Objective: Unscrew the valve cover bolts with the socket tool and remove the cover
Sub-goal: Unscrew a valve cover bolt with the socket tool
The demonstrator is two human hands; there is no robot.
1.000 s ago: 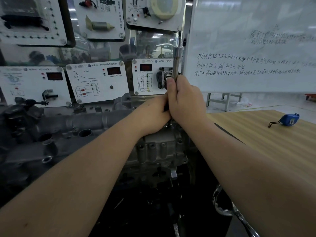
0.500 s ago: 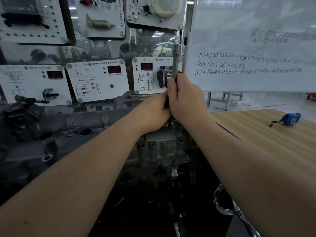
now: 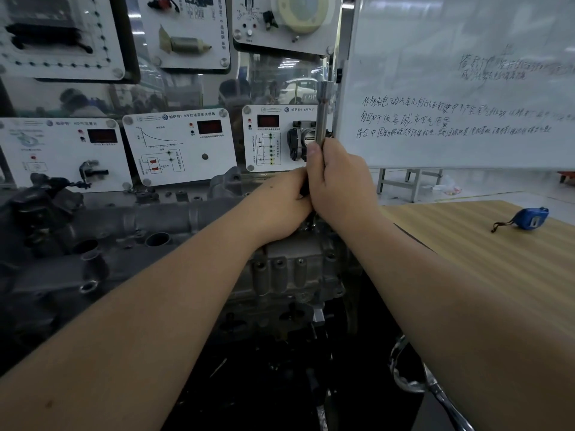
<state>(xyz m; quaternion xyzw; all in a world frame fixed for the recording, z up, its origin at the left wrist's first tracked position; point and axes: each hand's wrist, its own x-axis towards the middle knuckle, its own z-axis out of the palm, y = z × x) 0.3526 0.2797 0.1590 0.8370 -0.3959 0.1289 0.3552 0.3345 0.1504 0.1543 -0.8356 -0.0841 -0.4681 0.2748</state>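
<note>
Now, right hand [image 3: 339,181]: gripped upright socket tool [image 3: 322,113].
Left hand [image 3: 280,206]: curled round tool's base, on engine [image 3: 289,269].

Both forearms [image 3: 155,306] bare, seemingly no sleeves, watch or gloves.

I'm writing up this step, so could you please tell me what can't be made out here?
- Head view: the socket tool's lower end and the bolt, hidden behind the right hand and left hand.
- Left hand's fingers: hidden behind the hand itself.
- Whiteboard handwriting: too faint to read.
- Chrome tool at bottom: cut off by the frame edge.
</note>
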